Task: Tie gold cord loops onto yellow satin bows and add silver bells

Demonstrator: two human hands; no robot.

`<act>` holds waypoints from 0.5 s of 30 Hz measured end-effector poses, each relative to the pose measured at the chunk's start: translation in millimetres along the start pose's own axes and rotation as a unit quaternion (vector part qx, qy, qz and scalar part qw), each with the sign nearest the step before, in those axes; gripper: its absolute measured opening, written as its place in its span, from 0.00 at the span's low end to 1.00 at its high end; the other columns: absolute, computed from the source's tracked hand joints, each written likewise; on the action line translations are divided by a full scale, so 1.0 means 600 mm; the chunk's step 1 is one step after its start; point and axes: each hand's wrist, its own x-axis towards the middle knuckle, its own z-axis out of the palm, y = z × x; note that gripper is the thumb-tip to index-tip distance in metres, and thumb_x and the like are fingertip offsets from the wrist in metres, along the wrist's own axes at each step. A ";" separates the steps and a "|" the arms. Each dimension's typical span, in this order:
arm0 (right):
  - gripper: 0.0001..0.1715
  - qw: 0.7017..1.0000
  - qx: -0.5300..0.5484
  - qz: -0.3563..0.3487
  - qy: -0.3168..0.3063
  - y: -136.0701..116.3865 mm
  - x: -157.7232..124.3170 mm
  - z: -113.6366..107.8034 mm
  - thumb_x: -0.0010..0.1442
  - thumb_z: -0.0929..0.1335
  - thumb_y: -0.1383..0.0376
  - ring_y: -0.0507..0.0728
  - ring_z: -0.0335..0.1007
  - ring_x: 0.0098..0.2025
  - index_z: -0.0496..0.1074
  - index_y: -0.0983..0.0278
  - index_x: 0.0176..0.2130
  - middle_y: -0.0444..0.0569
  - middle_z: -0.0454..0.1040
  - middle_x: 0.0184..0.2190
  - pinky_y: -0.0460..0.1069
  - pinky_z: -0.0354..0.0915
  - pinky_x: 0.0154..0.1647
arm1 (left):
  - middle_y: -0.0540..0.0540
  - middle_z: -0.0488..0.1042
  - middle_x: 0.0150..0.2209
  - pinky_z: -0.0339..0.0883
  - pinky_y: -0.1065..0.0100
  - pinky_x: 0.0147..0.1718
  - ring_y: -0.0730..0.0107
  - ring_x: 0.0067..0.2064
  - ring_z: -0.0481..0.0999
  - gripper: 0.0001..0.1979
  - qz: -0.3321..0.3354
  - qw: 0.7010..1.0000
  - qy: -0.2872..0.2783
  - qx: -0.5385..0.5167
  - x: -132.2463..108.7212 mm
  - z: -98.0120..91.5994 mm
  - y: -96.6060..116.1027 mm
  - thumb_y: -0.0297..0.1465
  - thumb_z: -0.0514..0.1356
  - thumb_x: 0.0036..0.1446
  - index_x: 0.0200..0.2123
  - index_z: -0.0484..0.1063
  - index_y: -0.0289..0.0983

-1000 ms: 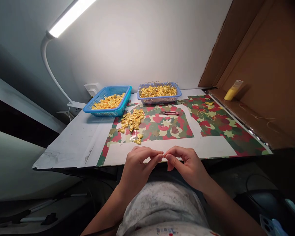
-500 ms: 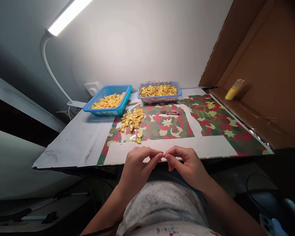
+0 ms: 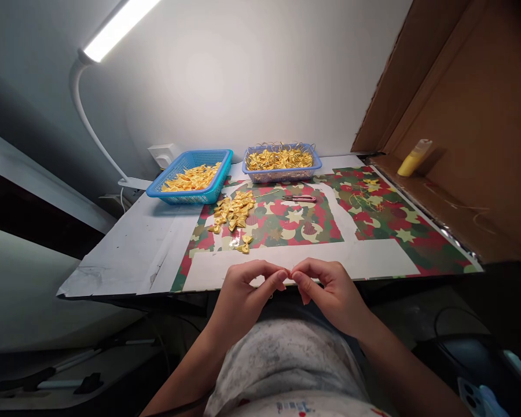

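My left hand and my right hand meet fingertip to fingertip at the table's near edge, both pinched on something tiny that I cannot make out. A single yellow ribbon bow lies on the table just beyond my left hand. Farther back a pile of yellow bows rests on the patterned paper. Small red scissors lie behind the pile to the right.
Two blue baskets stand at the back: the left basket holds yellow bows, the right basket holds bows with gold loops. A desk lamp arches over the left. A cardboard wall with a yellow bottle borders the right.
Both hands have stayed pinched together at the table edge, shifting only slightly.
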 end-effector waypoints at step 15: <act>0.14 1.000 0.015 0.006 0.001 0.005 -0.002 0.001 0.65 0.65 0.60 0.49 0.61 0.22 0.74 0.63 0.31 0.39 0.66 0.17 0.45 0.55 0.24 | 0.52 0.79 0.22 0.61 0.73 0.30 0.74 0.27 0.73 0.09 -0.041 0.999 -0.005 -0.027 0.004 0.000 0.002 0.33 0.63 0.57 0.28 0.81 0.37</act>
